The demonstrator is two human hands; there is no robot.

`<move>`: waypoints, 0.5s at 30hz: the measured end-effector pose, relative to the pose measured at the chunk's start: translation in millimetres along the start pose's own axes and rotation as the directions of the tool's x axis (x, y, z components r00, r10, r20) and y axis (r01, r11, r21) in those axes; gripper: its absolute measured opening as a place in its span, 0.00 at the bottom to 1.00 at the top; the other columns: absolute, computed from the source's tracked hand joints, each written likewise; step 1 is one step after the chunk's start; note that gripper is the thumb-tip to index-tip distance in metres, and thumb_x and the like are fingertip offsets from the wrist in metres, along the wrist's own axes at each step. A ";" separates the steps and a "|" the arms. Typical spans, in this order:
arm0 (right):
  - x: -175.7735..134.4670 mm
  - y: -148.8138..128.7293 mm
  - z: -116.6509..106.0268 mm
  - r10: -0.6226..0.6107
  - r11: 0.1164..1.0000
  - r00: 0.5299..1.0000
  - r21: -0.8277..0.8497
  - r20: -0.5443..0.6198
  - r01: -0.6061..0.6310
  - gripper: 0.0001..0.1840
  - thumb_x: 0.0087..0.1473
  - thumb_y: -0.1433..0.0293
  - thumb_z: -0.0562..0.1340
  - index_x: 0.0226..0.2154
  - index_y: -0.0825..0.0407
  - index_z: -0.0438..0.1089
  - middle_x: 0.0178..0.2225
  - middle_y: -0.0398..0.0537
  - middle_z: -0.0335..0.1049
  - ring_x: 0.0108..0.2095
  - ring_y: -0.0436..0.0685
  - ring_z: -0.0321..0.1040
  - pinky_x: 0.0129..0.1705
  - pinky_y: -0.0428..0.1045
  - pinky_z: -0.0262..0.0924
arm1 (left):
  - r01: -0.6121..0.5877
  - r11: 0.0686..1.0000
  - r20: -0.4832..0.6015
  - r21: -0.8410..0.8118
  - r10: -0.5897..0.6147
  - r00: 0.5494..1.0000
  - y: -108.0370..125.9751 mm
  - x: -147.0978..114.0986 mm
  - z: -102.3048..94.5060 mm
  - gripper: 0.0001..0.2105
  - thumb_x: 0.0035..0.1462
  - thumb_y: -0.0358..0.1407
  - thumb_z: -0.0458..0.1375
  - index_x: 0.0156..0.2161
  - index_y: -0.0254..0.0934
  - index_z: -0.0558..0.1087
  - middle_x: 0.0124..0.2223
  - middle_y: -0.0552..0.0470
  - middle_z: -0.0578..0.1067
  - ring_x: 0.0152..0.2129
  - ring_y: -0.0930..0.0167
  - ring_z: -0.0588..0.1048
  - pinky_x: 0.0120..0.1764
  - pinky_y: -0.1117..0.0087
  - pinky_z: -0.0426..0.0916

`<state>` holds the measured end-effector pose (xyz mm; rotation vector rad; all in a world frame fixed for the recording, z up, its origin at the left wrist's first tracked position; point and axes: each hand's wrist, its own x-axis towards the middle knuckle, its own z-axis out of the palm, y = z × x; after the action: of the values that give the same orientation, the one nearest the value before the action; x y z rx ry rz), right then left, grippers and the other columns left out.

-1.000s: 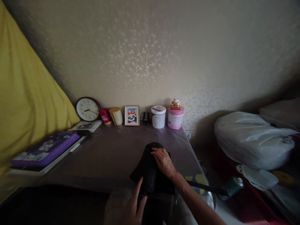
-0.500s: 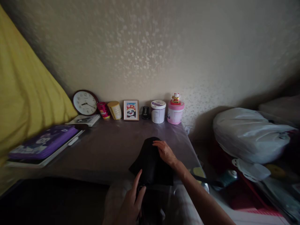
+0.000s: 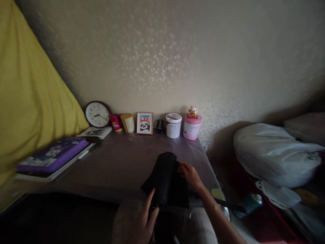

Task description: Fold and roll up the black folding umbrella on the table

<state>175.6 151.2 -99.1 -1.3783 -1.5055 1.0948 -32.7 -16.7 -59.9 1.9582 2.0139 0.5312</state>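
Note:
A black folding umbrella (image 3: pixel 162 179) with loose cloth panels lies over the table's near edge, above my lap. My left hand (image 3: pixel 144 220) is closed round its near end, index finger and thumb on either side; the other fingers are mostly hidden. On the right side of the cloth, my right hand (image 3: pixel 189 174) pinches a fold with bent fingers. The dark cloth hides its finer detail.
Along the wall stand a clock (image 3: pixel 98 114), a pink can (image 3: pixel 116 122), a yellow-lidded jar (image 3: pixel 127 123), a framed panda picture (image 3: pixel 144 123) and two tubs (image 3: pixel 173 126). A purple case (image 3: pixel 53 154) lies left; a white bag (image 3: pixel 271 152) bulges at right.
My right hand has slid from the top of the black umbrella to its right edge, its fingers now more curled. My left hand keeps its hold. The view has tilted slightly.

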 end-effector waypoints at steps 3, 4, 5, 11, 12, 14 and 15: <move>-2.0 1.3 16.0 0.067 0.996 0.998 -0.056 -0.007 -0.067 0.18 0.52 0.65 0.52 0.44 0.53 0.67 0.36 0.49 0.73 0.34 0.55 0.73 0.28 0.49 0.68 | -0.026 0.999 -0.024 0.030 0.027 0.999 -3.5 -0.2 1.1 0.24 0.58 0.36 0.48 0.60 0.47 0.58 0.55 0.54 0.70 0.51 0.64 0.69 0.51 0.64 0.63; -2.5 1.2 20.2 0.066 0.994 0.998 -0.087 -0.018 -0.067 0.18 0.53 0.64 0.51 0.44 0.53 0.67 0.37 0.50 0.73 0.35 0.56 0.72 0.29 0.50 0.68 | -0.044 0.998 -0.032 0.037 0.045 0.998 -4.1 -0.9 1.6 0.24 0.57 0.36 0.49 0.60 0.48 0.57 0.54 0.55 0.71 0.50 0.64 0.70 0.50 0.65 0.65; -3.1 0.8 23.5 0.054 0.991 0.998 -0.117 -0.030 -0.057 0.18 0.54 0.63 0.51 0.43 0.54 0.67 0.37 0.51 0.73 0.36 0.57 0.72 0.33 0.51 0.68 | -0.059 0.998 -0.048 0.038 0.061 0.997 -4.1 -1.9 2.5 0.24 0.57 0.36 0.49 0.60 0.49 0.57 0.54 0.56 0.71 0.49 0.64 0.71 0.49 0.65 0.66; -10.7 -1.3 34.2 -0.158 0.972 0.983 -0.191 -0.098 0.137 0.20 0.57 0.62 0.49 0.42 0.53 0.70 0.43 0.55 0.72 0.46 0.60 0.68 0.50 0.54 0.59 | -0.139 0.982 -0.199 -0.126 0.113 0.974 1.7 -6.9 38.2 0.27 0.55 0.29 0.49 0.60 0.50 0.55 0.54 0.57 0.71 0.49 0.66 0.72 0.48 0.69 0.69; -11.5 -2.2 37.1 -0.166 0.973 0.978 -0.184 -0.127 0.141 0.20 0.57 0.62 0.49 0.43 0.53 0.69 0.45 0.55 0.71 0.48 0.60 0.67 0.51 0.54 0.59 | -0.143 0.975 -0.209 -0.170 0.106 0.972 2.5 -6.5 49.3 0.28 0.55 0.27 0.47 0.61 0.50 0.53 0.55 0.58 0.69 0.48 0.68 0.72 0.47 0.70 0.69; -11.4 -5.8 44.8 -0.125 0.982 0.972 -0.164 -0.199 0.092 0.23 0.58 0.59 0.47 0.47 0.53 0.66 0.45 0.56 0.71 0.48 0.60 0.67 0.49 0.53 0.60 | -0.131 0.966 -0.215 -0.222 0.082 0.973 3.8 -4.8 70.7 0.31 0.53 0.23 0.45 0.61 0.49 0.52 0.58 0.56 0.66 0.49 0.69 0.71 0.46 0.73 0.69; -11.0 -8.7 49.0 -0.090 0.987 0.968 -0.152 -0.233 0.056 0.26 0.58 0.56 0.46 0.49 0.54 0.64 0.45 0.57 0.71 0.48 0.61 0.68 0.48 0.53 0.61 | -0.118 0.968 -0.192 -0.223 0.075 0.978 4.6 -3.7 79.2 0.32 0.52 0.21 0.45 0.61 0.46 0.52 0.58 0.54 0.67 0.48 0.69 0.72 0.44 0.75 0.70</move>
<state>127.3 136.2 -105.8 -1.4830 -1.4675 0.7559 6.9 -15.2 -128.7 1.9305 1.8636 0.9570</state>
